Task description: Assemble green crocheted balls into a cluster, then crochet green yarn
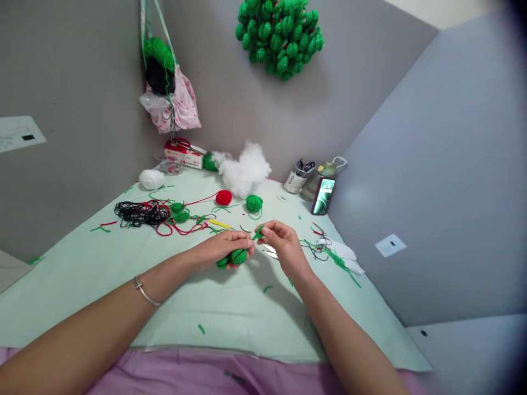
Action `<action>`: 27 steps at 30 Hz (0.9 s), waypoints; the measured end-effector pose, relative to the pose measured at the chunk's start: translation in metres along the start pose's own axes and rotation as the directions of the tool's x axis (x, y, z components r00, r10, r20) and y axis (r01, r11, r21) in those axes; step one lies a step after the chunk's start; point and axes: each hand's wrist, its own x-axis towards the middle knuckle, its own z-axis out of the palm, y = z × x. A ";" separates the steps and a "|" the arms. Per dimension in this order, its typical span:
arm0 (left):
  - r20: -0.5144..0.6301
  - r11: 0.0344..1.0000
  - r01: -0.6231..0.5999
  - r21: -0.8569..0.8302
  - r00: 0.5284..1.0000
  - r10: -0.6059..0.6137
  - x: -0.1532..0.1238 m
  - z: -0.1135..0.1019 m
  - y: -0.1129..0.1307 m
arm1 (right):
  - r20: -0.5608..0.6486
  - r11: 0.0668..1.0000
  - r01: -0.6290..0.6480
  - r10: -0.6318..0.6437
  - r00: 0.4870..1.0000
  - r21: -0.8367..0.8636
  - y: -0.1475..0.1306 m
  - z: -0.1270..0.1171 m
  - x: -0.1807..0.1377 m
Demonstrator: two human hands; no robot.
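Note:
My left hand point(220, 247) is closed around two small green knitted balls point(237, 256) just above the pale green table cover point(123, 263). My right hand point(280, 241) pinches a short green yarn end point(259, 232) that runs from the balls. The fingertips of both hands nearly touch. A silver bangle point(145, 292) sits on my left wrist. Scissors point(270, 252) lie partly hidden under my right hand.
Behind the hands lie a green yarn ball point(254, 203), a red ball point(223, 197), tangled black cord point(138, 213), white stuffing point(245, 171) and a phone point(323, 196). A cluster of green balls point(280, 35) hangs on the wall. Yarn scraps point(333, 255) lie at right.

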 end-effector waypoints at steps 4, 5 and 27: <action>0.004 1.000 0.008 0.012 1.000 -0.008 0.000 -0.003 -0.001 | 0.079 0.987 -0.068 0.057 0.995 0.148 0.000 -0.001 0.002; -0.004 1.000 -0.006 0.002 1.000 0.006 0.001 -0.003 -0.001 | 0.086 0.983 -0.076 0.062 0.994 0.169 0.000 -0.002 0.003; 0.207 0.997 0.007 0.081 0.978 -0.024 -0.001 -0.010 0.000 | 0.049 0.906 -0.215 0.212 0.976 0.365 0.016 -0.015 0.012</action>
